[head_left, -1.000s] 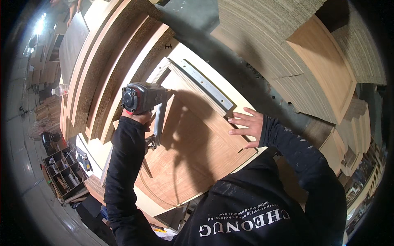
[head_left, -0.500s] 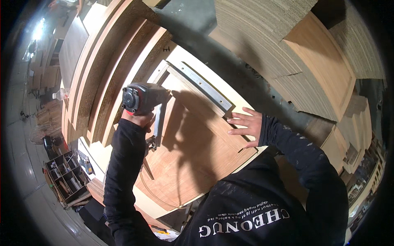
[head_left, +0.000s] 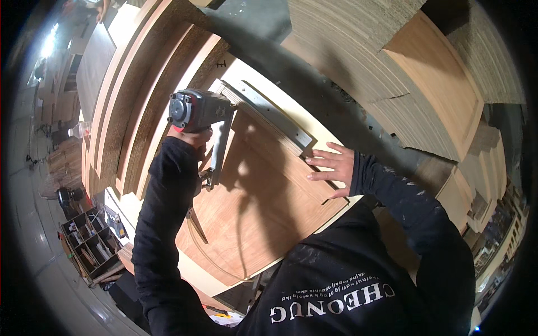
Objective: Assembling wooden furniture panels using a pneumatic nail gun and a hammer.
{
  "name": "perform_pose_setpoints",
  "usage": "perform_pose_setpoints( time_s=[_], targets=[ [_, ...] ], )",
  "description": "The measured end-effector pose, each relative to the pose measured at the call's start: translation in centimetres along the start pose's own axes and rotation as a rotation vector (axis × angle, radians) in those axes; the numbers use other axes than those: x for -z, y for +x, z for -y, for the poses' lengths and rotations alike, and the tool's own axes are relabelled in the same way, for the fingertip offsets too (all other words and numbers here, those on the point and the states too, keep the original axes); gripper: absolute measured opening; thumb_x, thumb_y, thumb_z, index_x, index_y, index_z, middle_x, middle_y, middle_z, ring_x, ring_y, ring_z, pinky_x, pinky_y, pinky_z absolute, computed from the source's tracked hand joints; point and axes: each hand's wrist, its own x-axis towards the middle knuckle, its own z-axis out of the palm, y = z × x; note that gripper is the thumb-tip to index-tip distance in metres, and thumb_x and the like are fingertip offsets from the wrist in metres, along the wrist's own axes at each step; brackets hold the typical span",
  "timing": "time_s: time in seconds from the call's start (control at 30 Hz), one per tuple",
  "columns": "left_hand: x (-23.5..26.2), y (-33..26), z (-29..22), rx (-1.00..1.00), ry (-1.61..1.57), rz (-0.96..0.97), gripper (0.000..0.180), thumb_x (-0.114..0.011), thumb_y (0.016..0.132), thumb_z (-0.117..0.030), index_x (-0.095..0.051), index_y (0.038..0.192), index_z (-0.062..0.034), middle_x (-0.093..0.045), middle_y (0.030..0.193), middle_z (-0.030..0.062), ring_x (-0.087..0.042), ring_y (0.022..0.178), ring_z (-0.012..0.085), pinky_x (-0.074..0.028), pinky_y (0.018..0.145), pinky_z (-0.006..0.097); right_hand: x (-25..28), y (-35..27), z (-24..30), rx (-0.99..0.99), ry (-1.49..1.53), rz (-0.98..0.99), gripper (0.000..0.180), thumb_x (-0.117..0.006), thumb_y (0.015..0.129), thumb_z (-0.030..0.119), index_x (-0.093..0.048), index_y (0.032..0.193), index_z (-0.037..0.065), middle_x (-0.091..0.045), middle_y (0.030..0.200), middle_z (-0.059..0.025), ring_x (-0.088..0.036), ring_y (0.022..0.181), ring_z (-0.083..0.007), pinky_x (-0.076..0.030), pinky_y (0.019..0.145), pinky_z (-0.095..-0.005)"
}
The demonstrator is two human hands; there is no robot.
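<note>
My left hand [head_left: 192, 136] is wrapped round the handle of a black and red air nail gun [head_left: 207, 110]. The gun's nose meets the far left end of a wooden strip [head_left: 263, 124] along the far edge of a light wood panel [head_left: 269, 224]. Just beyond that strip lies a grey metal bar [head_left: 277, 116] with holes in it. My right hand [head_left: 335, 169] rests with fingers spread at the panel's right corner, close to the bar's near end; it holds nothing. A thin air hose [head_left: 197, 246] curves over the panel below the gun.
Tall stacks of curved wooden boards [head_left: 140, 106] stand at the left. More stacked panels [head_left: 386, 84] rise at the far right. A divided box of small parts [head_left: 89, 241] sits at lower left. Another person's hand [head_left: 102, 11] shows at the top left.
The nail gun in my left hand has moved away from me along the strip, toward its far left end. My right hand stays at the panel corner, fingers still spread.
</note>
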Motion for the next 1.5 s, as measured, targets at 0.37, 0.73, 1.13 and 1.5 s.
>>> perform_pose_setpoints(
  time_s=[0.37, 0.73, 1.13, 1.5],
  targets=[
    [-0.1, -0.6, 2.0, -0.208, -0.268, -0.070, 0.030, -0.057, 0.058, 0.003, -0.057, 0.087, -0.0038, -0.057, 0.068, 0.0061, -0.055, 0.046, 0.0156, -0.045, 0.037, 0.027, 0.2, 0.0, 0.3, -0.014, 0.015, 0.000, 0.069, -0.064, 0.063, 0.045, -0.039, 0.125, 0.025, -0.032, 0.133, -0.0067, -0.026, 0.125, -0.0245, -0.019, 0.102, -0.0467],
    [-1.0, -1.9, -1.8, 0.009, -0.212, -0.070, 0.021, -0.061, 0.060, 0.001, -0.059, 0.080, -0.0037, -0.058, 0.063, 0.0054, -0.054, 0.043, 0.0134, -0.044, 0.038, 0.025, 0.1, -0.2, 0.1, -0.021, 0.011, -0.008, 0.069, -0.063, 0.065, 0.046, -0.038, 0.125, 0.026, -0.031, 0.134, -0.0063, -0.026, 0.126, -0.0242, -0.018, 0.103, -0.0460],
    [-0.3, -3.9, 1.9, -0.332, -0.309, -0.064, 0.021, -0.058, 0.071, -0.008, -0.054, 0.091, -0.0042, -0.050, 0.051, 0.0045, -0.049, 0.035, 0.0145, -0.038, 0.030, 0.028, 0.2, -0.3, 0.6, -0.027, -0.003, -0.021, 0.068, -0.064, 0.063, 0.044, -0.040, 0.124, 0.024, -0.032, 0.133, -0.0070, -0.027, 0.125, -0.0240, -0.018, 0.102, -0.0461],
    [-1.0, -5.5, 1.0, 0.106, -0.301, -0.056, 0.015, -0.056, 0.071, -0.006, -0.055, 0.086, -0.0036, -0.051, 0.051, 0.0054, -0.050, 0.037, 0.0142, -0.040, 0.031, 0.027, 0.0, -0.2, 0.4, -0.023, 0.009, -0.021, 0.069, -0.065, 0.062, 0.043, -0.040, 0.124, 0.025, -0.032, 0.133, -0.0071, -0.027, 0.125, -0.0243, -0.018, 0.102, -0.0464]
  ],
)
